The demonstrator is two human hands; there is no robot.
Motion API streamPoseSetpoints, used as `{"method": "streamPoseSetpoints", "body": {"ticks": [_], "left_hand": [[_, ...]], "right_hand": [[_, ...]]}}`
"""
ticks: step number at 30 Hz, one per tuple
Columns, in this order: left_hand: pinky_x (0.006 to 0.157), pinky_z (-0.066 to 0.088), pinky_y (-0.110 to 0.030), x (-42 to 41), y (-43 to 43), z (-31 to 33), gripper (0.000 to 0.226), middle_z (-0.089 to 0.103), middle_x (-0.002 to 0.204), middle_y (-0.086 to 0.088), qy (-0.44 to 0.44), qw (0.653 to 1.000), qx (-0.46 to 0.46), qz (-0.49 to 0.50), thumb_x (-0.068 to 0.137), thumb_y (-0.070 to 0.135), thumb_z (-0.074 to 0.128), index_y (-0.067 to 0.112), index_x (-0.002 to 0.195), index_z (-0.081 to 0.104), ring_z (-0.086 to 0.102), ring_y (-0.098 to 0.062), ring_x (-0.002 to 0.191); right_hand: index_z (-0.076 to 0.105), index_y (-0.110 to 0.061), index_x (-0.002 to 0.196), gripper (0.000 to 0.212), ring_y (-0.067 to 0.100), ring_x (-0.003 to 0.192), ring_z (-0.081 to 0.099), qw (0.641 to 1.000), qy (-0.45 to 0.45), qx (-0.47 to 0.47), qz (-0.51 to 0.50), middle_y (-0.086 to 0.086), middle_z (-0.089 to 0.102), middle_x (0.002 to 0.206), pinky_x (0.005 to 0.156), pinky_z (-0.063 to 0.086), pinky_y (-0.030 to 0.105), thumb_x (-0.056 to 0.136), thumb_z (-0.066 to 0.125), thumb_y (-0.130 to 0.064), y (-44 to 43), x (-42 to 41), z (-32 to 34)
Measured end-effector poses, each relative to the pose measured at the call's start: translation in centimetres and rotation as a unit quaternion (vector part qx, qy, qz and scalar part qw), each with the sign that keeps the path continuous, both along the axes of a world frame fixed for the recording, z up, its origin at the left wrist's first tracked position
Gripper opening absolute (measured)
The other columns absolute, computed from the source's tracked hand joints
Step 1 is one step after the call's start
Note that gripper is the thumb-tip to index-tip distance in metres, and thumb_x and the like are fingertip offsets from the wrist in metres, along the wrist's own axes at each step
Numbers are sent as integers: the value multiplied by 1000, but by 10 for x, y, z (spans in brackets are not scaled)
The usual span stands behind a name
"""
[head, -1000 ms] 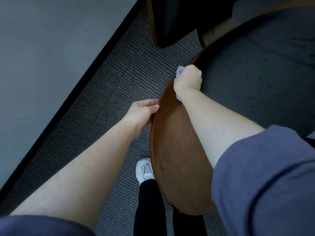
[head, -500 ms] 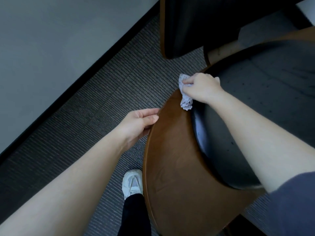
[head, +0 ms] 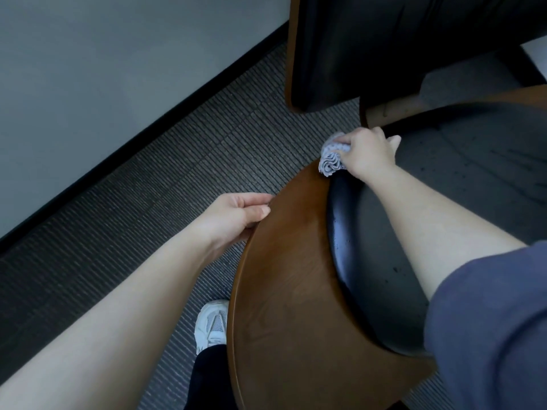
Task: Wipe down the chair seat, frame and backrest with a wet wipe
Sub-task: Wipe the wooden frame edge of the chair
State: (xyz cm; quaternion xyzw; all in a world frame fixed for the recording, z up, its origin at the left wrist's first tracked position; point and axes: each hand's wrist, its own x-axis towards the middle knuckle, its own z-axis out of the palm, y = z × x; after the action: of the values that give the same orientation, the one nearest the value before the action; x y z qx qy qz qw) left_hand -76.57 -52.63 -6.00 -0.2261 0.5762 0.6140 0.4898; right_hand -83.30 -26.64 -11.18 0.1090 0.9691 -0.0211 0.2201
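Note:
A chair with a curved brown wooden backrest [head: 284, 285] and a black padded inner cushion [head: 370, 261] fills the lower right; its dark grey seat [head: 488, 173] lies beyond. My right hand [head: 367, 152] is shut on a crumpled pale wet wipe [head: 331, 158], pressed at the far end of the backrest where wood meets cushion. My left hand [head: 236, 214] grips the outer left edge of the wooden backrest, fingers curled over the rim.
A second dark chair with a wooden frame [head: 355, 48] stands just beyond. Ribbed grey carpet [head: 183, 161] runs to a grey wall [head: 103, 69] with a black baseboard at left. My white shoe [head: 211, 324] sits beside the backrest.
The view has shifted so more of the black cushion shows. My right hand has turned the wipe from the backrest's rim toward the cushion edge. My left hand keeps its hold on the rim.

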Motion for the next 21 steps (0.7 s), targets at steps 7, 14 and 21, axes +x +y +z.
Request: {"method": "streamPoseSetpoints", "body": {"ticks": [7, 14, 21], "left_hand": [[83, 56, -31, 5, 6, 8, 26, 75, 99, -5, -5, 999, -42, 30, 97, 4, 53, 16, 115, 67, 70, -18, 92], [76, 59, -30, 28, 14, 24, 27, 76, 97, -7, -7, 992, -85, 92, 104, 18, 44, 20, 113, 69, 73, -20, 87], [85, 58, -32, 54, 7, 41, 32, 74, 105, -2, 23, 990, -93, 104, 106, 26, 39, 23, 127, 63, 72, -17, 95]], "right_hand": [[69, -36, 111, 29, 20, 112, 42, 988, -14, -116, 105, -8, 62, 114, 89, 24, 41, 85, 59, -44, -28, 58, 39], [63, -38, 119, 29, 23, 108, 41, 995, -24, -49, 87, -7, 59, 111, 76, 19, 36, 92, 53, -37, -32, 51, 30], [68, -14, 108, 22, 21, 95, 60, 950, -39, -278, 135, 4, 60, 107, 83, 50, 33, 88, 60, -12, -53, 139, 74]]}}
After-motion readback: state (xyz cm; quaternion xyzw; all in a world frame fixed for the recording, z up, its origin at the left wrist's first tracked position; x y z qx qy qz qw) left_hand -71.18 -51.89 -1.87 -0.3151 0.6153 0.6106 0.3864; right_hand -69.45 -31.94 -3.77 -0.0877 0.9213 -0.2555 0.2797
